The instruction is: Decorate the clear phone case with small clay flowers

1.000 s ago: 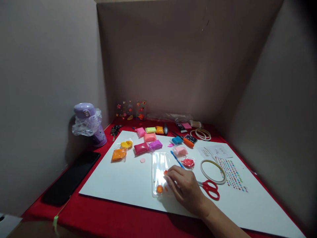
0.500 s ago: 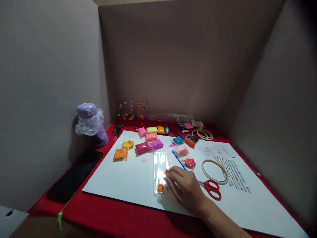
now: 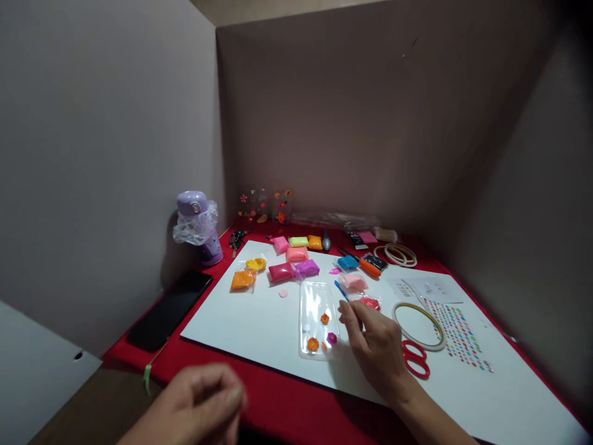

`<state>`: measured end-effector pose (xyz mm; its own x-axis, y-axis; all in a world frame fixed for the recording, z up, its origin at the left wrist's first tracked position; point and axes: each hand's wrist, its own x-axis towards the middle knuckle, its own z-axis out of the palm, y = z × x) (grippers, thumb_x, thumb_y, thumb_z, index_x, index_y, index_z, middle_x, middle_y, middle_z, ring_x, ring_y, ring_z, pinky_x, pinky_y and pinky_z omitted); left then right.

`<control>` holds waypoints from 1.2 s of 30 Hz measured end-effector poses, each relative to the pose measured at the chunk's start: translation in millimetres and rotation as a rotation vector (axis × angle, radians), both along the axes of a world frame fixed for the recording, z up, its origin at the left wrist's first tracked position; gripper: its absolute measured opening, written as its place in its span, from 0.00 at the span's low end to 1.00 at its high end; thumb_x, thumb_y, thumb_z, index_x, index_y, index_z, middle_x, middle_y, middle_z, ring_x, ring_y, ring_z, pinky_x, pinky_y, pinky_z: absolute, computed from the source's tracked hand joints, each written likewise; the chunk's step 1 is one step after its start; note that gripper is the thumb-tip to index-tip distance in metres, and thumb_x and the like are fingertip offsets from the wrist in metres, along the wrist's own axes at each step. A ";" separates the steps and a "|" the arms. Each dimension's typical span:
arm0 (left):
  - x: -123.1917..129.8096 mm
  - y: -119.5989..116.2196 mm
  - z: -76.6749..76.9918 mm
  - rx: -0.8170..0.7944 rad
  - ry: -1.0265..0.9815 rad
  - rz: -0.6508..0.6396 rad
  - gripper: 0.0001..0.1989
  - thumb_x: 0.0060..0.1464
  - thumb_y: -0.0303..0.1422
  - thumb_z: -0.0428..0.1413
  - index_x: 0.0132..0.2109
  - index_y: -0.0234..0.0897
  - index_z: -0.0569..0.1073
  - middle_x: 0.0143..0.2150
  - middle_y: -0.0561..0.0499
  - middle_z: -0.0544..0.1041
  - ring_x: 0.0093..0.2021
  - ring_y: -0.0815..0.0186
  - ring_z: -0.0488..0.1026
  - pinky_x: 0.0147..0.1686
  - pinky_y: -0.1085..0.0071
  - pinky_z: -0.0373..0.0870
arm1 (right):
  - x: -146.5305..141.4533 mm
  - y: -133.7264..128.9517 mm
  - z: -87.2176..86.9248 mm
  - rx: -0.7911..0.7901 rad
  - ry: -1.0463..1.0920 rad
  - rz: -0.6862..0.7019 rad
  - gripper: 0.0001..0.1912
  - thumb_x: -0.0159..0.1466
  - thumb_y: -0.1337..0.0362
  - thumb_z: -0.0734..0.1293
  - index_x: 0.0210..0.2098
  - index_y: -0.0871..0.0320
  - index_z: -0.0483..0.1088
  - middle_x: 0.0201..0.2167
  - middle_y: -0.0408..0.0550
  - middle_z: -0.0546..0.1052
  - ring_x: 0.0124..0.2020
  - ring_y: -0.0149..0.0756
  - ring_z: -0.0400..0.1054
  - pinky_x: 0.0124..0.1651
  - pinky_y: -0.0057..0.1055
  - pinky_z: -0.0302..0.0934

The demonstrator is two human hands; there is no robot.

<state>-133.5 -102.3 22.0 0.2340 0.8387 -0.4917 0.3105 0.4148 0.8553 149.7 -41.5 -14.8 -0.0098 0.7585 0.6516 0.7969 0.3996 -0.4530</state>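
Observation:
A clear plastic phone case (image 3: 304,309) lies on the white board, with small clay flowers inside: an orange one (image 3: 313,344), a smaller orange one (image 3: 325,319) and a purple one (image 3: 332,338). Just right of the case, my right hand (image 3: 377,340) is closed, fingertips together. It covers the lower part of a blue modelling tool (image 3: 341,289); whether it grips the tool is hidden. At the lower left, in front of the board, my left hand (image 3: 199,398) is blurred and curled, thumb against the fingers. What it may hold cannot be made out.
Packets of coloured clay, such as the orange packet (image 3: 243,280), lie across the board's far half. Red-handled scissors (image 3: 417,360), a tape roll (image 3: 442,340) and a gem sticker sheet (image 3: 458,334) are at right. A black phone (image 3: 170,309) and purple bottle (image 3: 209,247) stand left.
My right hand has moved from over the case to its right side, uncovering the purple flower. My left hand has come into view at the lower left. The camera view has shifted.

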 end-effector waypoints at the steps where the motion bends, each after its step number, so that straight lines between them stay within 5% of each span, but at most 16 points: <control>1: 10.5 12.6 7.4 0.015 -0.079 0.032 0.18 0.51 0.48 0.57 0.32 0.35 0.74 0.22 0.53 0.73 0.17 0.73 0.62 0.17 0.75 0.58 | 0.4 -0.2 0.5 -0.017 -0.015 -0.046 0.18 0.69 0.60 0.56 0.26 0.57 0.67 0.20 0.46 0.72 0.20 0.32 0.64 0.26 0.30 0.50; 6: 56.0 70.4 21.0 0.085 -0.318 0.197 0.11 0.48 0.32 0.60 0.39 0.31 0.74 0.42 0.43 0.75 0.31 0.67 0.74 0.24 0.75 0.68 | 2.6 3.6 -0.8 -0.107 -0.117 -0.183 0.21 0.69 0.56 0.53 0.24 0.55 0.67 0.16 0.45 0.72 0.17 0.33 0.63 0.22 0.29 0.45; 15: 80.8 111.2 1.8 -0.191 -0.413 0.221 0.06 0.47 0.26 0.57 0.33 0.28 0.69 0.30 0.41 0.75 0.28 0.64 0.75 0.18 0.77 0.65 | 1.3 5.3 -4.3 -0.180 -0.216 -0.217 0.18 0.68 0.60 0.55 0.23 0.55 0.64 0.14 0.44 0.70 0.15 0.33 0.62 0.22 0.29 0.40; 26: 104.4 123.1 -8.0 -0.082 -0.321 0.082 0.10 0.40 0.27 0.62 0.23 0.33 0.66 0.17 0.56 0.64 0.14 0.77 0.57 0.11 0.81 0.44 | 4.1 8.7 -7.1 -0.231 -0.227 -0.270 0.18 0.68 0.58 0.55 0.24 0.56 0.64 0.15 0.45 0.70 0.16 0.35 0.62 0.23 0.30 0.38; 30: 109.7 124.8 -17.8 -0.029 -0.264 0.025 0.09 0.40 0.31 0.63 0.24 0.31 0.71 0.13 0.58 0.61 0.12 0.77 0.53 0.12 0.79 0.46 | 5.3 10.7 -8.1 -0.253 -0.191 -0.261 0.19 0.67 0.58 0.55 0.23 0.55 0.65 0.15 0.46 0.70 0.17 0.36 0.63 0.23 0.31 0.39; 36: 108.2 128.5 -7.5 0.048 -0.299 0.012 0.07 0.42 0.31 0.61 0.27 0.30 0.72 0.26 0.45 0.77 0.19 0.75 0.63 0.15 0.79 0.52 | 7.0 9.9 -3.9 -0.283 -0.038 -0.229 0.18 0.68 0.57 0.55 0.26 0.55 0.67 0.19 0.46 0.74 0.19 0.36 0.66 0.24 0.30 0.46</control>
<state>-25.3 26.3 14.5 0.3522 0.8630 -0.3622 0.0368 0.3739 0.9267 156.7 -31.6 -18.7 0.1614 0.8938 0.4183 0.8696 0.0716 -0.4886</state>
